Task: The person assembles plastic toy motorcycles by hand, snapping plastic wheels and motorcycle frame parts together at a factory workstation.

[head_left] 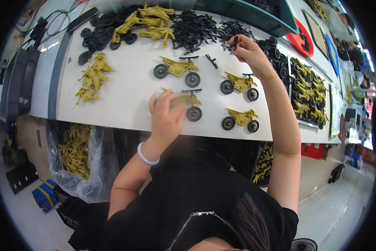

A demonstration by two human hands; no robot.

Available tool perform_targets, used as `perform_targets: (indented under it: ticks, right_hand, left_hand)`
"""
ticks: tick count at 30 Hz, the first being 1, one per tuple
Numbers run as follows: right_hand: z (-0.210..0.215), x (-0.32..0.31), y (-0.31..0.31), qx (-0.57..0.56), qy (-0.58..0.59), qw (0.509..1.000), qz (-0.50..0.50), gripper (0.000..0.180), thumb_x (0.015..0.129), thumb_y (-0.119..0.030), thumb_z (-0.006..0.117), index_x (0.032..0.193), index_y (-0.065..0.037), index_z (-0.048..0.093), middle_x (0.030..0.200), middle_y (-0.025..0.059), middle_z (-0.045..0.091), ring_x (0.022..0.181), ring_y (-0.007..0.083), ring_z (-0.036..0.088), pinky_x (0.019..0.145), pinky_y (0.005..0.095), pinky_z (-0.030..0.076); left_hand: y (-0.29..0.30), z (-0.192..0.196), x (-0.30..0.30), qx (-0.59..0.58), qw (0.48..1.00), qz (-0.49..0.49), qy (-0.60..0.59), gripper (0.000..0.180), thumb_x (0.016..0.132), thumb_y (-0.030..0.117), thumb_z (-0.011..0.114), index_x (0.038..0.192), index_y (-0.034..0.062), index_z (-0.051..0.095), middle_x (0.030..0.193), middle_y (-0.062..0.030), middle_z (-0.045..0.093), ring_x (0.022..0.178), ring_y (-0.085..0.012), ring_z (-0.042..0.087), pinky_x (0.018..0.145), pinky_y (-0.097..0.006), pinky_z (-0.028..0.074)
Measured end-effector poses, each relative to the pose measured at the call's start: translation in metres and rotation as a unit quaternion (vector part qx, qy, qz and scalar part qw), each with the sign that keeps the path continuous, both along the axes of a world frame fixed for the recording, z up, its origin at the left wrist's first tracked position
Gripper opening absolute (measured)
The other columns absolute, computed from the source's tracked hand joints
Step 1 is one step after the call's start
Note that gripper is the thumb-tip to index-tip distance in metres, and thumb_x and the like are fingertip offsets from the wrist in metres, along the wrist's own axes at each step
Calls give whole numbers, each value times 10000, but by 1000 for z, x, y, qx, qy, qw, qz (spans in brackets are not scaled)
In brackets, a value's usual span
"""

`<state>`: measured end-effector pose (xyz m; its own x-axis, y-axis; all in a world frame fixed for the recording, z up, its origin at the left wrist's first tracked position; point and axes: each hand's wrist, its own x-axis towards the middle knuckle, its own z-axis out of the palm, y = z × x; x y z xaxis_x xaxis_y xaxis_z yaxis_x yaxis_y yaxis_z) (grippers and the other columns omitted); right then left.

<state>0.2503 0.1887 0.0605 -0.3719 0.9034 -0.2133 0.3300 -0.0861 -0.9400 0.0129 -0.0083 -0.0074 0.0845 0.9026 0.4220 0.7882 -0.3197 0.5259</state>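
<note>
My left hand (168, 115), with a pale bangle at the wrist, closes over the rear of a yellow toy motorcycle (193, 100) on the white table. Its black front wheel and handlebar show; the rear end is hidden under my fingers. Farther off, my right hand (248, 51) pinches a small black handlebar (235, 41) above the pile of black parts (196, 31). Three more toy motorcycles stand nearby: one behind the left hand (177, 67), two toward the right (239, 83), (240, 119). A loose black handlebar (211, 61) lies between them.
Yellow bodies lie at the left (94, 77) and back (148, 21), beside black wheels (100, 37). A green bin (254, 16) stands at the back. A tray of toy motorcycles (309, 92) and a red dish (301, 37) are rightward. Below the table hangs a bag of yellow parts (77, 152).
</note>
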Motion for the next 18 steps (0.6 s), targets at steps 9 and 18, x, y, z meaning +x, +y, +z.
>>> perform_targets:
  ticks: [9, 18]
  right_hand:
    - [11, 99, -115, -65, -80, 993, -52, 122, 891, -66, 555, 964, 7, 621, 740, -37, 525, 672, 46, 454, 622, 198, 385]
    - [-11, 102, -131, -104, -61, 989, -81, 118, 829, 35, 655, 946, 38, 640, 791, 3, 617, 703, 57, 556, 639, 198, 464]
  left_hand:
    - [-4, 18, 24, 70, 986, -142, -48, 268, 697, 80, 677, 961, 110, 641, 1078, -90, 588, 1141, -300, 522, 1018, -514, 308]
    - [13, 16, 121, -39, 968, -248, 19, 355, 745, 207, 728, 1077, 109, 648, 1179, -90, 564, 1176, -268, 486, 1053, -463, 307]
